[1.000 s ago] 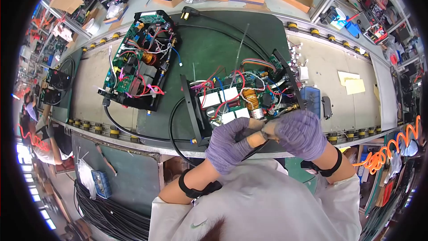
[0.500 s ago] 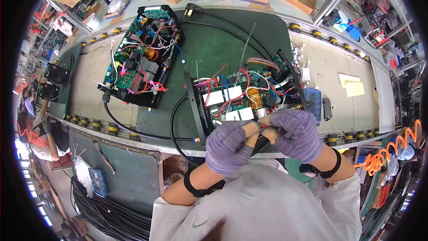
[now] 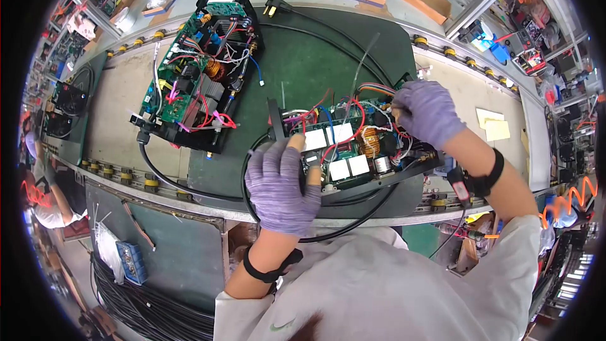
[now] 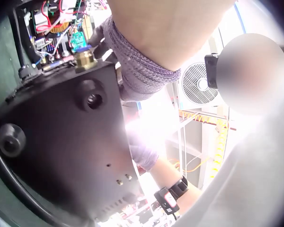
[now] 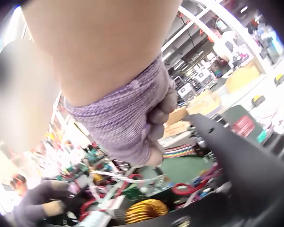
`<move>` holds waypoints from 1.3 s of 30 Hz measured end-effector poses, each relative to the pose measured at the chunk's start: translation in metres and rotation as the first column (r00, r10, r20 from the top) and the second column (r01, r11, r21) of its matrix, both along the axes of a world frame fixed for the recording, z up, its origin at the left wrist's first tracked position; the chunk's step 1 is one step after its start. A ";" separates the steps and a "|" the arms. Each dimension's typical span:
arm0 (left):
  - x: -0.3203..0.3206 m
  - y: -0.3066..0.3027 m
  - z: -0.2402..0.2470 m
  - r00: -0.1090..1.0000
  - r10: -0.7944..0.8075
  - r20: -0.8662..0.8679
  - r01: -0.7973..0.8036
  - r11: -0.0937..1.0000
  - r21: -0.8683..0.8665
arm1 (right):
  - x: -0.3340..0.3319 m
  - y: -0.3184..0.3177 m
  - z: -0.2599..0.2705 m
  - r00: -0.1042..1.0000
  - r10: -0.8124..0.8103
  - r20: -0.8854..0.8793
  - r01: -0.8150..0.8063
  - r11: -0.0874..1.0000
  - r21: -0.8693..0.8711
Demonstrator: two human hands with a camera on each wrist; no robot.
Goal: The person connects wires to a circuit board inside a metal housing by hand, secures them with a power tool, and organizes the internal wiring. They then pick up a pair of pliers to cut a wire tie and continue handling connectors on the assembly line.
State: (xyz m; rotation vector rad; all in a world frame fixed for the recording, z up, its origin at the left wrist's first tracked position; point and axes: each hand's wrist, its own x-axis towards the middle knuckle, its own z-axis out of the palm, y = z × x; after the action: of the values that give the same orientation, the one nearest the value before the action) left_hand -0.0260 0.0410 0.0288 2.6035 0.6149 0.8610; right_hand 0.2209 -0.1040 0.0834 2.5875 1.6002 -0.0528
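An open electronic unit with a black frame, white blocks, a copper coil and red wires lies in front of me. My purple-gloved left hand grips the black left end panel, thumb on the inner side; its outer face fills much of the left wrist view, with a brass fitting at its edge. At the unit's far right corner my right hand has its fingers curled over the right end panel, beside a rainbow ribbon cable. Its fingertips are partly hidden.
A second open unit stands to the left on the green board. Black power cables loop behind and under the near unit. Roller rails line the bench edge. Cardboard boxes stand at the back.
My hands have parted from the unit's near edge: the left moved left to the left panel, the right went up to the far right corner. The unit has turned slightly, showing its near side.
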 end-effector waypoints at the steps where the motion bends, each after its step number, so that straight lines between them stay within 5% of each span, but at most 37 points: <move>1: -0.001 0.002 -0.002 1.000 -0.003 -0.010 0.002 0.997 -0.074 | 0.006 0.007 -0.007 0.999 -0.016 0.039 0.023 0.985 -0.169; 4: -0.007 0.007 -0.013 1.000 -0.015 -0.015 0.011 0.963 -0.269 | 0.012 0.023 -0.027 0.982 0.088 0.166 0.003 0.876 -0.483; 10: -0.006 0.016 -0.028 0.993 -0.107 0.041 0.112 0.822 -0.559 | 0.021 0.030 -0.050 0.953 0.187 0.238 -0.009 0.804 -0.595; 25: -0.007 0.032 -0.033 0.973 -0.210 0.097 0.219 0.702 -0.678 | 0.021 0.033 -0.055 0.963 0.221 0.158 -0.090 0.809 -0.580; 39: -0.007 0.031 -0.034 0.973 -0.209 0.099 0.217 0.677 -0.703 | 0.021 0.049 -0.056 0.983 0.131 0.131 0.017 0.639 -0.769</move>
State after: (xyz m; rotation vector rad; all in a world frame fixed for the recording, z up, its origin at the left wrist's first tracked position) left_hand -0.0332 0.0721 -0.0055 1.8952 0.4920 0.4258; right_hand 0.2418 -0.0553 0.0277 1.8024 1.2075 -0.4012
